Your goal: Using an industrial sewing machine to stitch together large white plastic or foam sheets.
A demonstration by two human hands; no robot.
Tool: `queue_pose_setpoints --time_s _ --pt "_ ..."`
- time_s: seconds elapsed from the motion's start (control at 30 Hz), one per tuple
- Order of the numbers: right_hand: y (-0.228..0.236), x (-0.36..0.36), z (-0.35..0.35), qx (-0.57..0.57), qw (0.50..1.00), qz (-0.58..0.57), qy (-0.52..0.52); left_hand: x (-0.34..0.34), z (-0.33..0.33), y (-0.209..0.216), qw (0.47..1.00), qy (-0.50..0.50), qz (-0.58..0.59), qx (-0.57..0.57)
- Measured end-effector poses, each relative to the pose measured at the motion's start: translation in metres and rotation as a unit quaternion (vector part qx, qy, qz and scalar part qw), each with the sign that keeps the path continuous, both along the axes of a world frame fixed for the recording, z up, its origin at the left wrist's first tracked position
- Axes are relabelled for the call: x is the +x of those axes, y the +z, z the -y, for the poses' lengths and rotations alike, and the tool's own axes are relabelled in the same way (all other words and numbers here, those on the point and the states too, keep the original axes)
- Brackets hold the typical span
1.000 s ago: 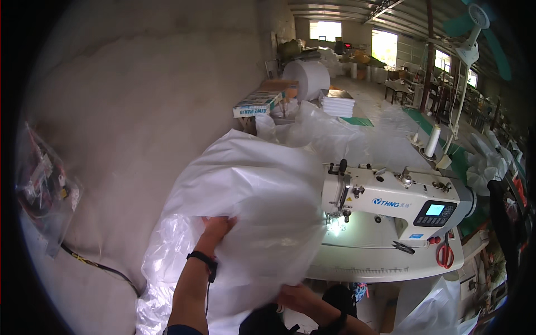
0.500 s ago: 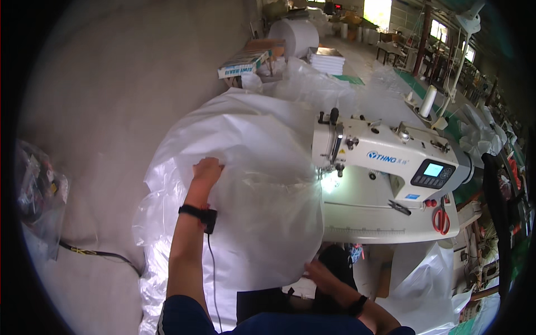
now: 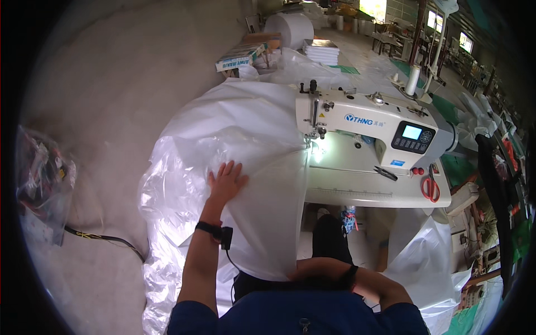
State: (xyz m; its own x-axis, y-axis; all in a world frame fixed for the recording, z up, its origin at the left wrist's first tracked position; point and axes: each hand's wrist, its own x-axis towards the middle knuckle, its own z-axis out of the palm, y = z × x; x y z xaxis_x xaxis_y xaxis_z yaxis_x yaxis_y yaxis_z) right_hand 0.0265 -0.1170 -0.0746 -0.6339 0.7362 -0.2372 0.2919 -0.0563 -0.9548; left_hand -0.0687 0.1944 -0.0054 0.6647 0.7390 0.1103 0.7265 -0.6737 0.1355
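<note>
A large white sheet (image 3: 245,123) drapes from the needle area of a white sewing machine (image 3: 368,120) down over my lap, with clear plastic film (image 3: 164,184) bunched along its left side. My left hand (image 3: 226,181) lies flat on the sheet with fingers spread, left of the needle; a black band sits on that wrist. My right forearm (image 3: 357,276), also with a dark band on it, reaches leftward under the sheet's lower edge, and the hand itself is hidden behind the sheet.
The machine's table (image 3: 363,192) carries red-handled scissors (image 3: 430,187) and black snips (image 3: 386,173). A thread cone (image 3: 412,81) stands behind the machine. Farther back are a big white roll (image 3: 296,30), stacked white sheets (image 3: 321,51) and a box (image 3: 240,56). At left, a filled plastic bag (image 3: 42,184) and a cable (image 3: 106,240).
My view has tilted down and closer. My left hand has slid rightward across the sheet toward the needle; my right hand has gone under the sheet's lower edge.
</note>
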Motion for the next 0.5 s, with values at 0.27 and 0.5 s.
queue_pose_setpoints --time_s 0.27,0.5 --pt "0.030 0.036 0.011 -0.186 0.879 0.056 -0.436 0.003 0.079 0.022 0.969 -0.176 0.140 0.099" --pt "0.069 0.030 -0.032 0.313 0.696 0.291 -0.577 0.004 0.063 0.029 0.989 -0.040 0.139 0.042"
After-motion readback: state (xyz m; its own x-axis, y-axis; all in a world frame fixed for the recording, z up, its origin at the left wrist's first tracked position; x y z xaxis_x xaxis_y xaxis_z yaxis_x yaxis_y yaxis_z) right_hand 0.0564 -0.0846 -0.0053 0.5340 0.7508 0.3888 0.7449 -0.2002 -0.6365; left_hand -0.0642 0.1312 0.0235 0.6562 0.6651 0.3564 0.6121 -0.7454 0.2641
